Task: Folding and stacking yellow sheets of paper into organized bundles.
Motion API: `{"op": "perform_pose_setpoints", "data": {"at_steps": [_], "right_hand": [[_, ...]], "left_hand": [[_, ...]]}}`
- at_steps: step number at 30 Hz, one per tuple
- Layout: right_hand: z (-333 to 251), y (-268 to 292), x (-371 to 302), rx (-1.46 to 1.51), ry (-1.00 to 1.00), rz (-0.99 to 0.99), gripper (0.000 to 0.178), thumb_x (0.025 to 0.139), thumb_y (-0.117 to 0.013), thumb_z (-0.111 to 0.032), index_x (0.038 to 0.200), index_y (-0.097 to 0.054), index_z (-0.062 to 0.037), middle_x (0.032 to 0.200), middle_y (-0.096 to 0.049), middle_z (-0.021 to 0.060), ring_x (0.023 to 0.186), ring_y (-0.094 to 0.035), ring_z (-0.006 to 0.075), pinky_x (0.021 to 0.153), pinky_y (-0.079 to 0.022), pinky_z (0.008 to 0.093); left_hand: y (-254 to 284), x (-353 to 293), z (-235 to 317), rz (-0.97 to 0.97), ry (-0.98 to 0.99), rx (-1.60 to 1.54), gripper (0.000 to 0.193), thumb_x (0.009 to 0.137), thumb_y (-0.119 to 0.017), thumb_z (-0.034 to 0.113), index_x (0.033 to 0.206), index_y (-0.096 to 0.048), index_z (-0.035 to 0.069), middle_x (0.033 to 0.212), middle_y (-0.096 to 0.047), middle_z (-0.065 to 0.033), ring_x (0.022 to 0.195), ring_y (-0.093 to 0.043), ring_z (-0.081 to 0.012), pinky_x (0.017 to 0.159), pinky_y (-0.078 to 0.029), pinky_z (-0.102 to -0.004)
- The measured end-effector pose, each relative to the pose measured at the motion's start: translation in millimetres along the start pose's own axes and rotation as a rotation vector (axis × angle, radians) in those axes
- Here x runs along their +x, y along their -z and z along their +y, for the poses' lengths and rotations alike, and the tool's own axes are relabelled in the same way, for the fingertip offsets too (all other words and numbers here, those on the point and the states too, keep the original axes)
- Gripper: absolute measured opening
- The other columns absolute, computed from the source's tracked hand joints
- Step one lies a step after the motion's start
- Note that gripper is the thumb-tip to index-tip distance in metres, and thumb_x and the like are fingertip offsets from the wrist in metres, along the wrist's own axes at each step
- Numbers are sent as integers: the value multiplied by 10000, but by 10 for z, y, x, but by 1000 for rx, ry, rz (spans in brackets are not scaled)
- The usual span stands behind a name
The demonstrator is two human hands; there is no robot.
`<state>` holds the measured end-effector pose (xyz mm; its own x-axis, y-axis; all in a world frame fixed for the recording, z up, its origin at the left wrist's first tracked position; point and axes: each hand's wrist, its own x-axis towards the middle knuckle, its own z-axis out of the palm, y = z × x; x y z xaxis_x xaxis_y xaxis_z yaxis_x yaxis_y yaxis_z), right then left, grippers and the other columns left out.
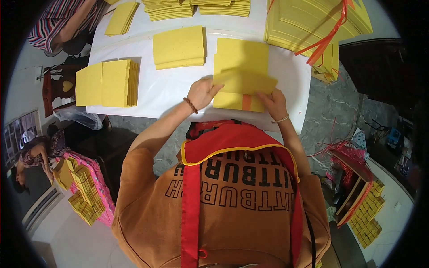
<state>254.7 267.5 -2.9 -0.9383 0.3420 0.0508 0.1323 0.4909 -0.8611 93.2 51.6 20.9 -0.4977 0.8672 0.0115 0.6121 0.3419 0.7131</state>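
My left hand [204, 94], with a beaded bracelet at the wrist, pinches the left end of a yellow paper sheet [245, 82]. At its right end, my right hand [273, 104] grips the same sheet between thumb and fingers. The sheet is slightly blurred and lifted or folded over more yellow paper [242, 50] on the white table. Below it lies a yellow layer with an orange strip [246, 102] across it. Whether the held piece is one sheet or several, I cannot tell.
A folded yellow stack [178, 47] and a thicker stack [107, 84] lie left on the white table [147, 100]. Large yellow bundles with red ribbon [328, 41] stand far right. A person in a striped sleeve [62, 22] is at far left; another person [38, 154] is beside more stacks.
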Motion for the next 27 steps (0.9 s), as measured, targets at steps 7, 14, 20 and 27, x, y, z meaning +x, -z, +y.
{"op": "perform_pose_setpoints", "data": {"at_steps": [7, 14, 20, 27], "right_hand": [[-157, -61, 250, 62, -380, 167, 385, 756, -687, -229, 1095, -584, -76, 676, -609, 54, 561, -545, 123, 532, -429, 259], [-93, -185, 279, 65, -319, 256, 504, 750, -702, -176, 1222, -539, -109, 606, -411, -25, 541, -376, 66, 491, -323, 226], [-25, -249, 284, 37, -323, 306, 505, 748, -695, -165, 1226, -542, -106, 613, -410, -21, 544, -377, 76, 492, -324, 234], [-101, -245, 295, -59, -381, 293, 488, 748, -690, -163, 1206, -550, -72, 669, -518, 27, 588, -475, 105, 541, -402, 260]], "left_hand": [[-117, 283, -195, 0, 457, -249, 305, 830, -574, 310, 880, -575, 8, 691, -585, -186, 650, -575, -354, 595, -434, -436], [-246, 340, -356, 38, 522, -311, 308, 809, -605, 261, 969, -519, 13, 691, -592, -155, 647, -584, -311, 585, -434, -395], [-275, 316, -355, 162, 479, -474, 354, 806, -616, 209, 1069, -469, 23, 745, -588, -143, 687, -577, -304, 616, -436, -385], [-41, 312, 298, 299, 3, 249, 483, 801, -620, 215, 1218, -454, 35, 1244, -446, -180, 1159, -409, -342, 912, -349, -447]]}}
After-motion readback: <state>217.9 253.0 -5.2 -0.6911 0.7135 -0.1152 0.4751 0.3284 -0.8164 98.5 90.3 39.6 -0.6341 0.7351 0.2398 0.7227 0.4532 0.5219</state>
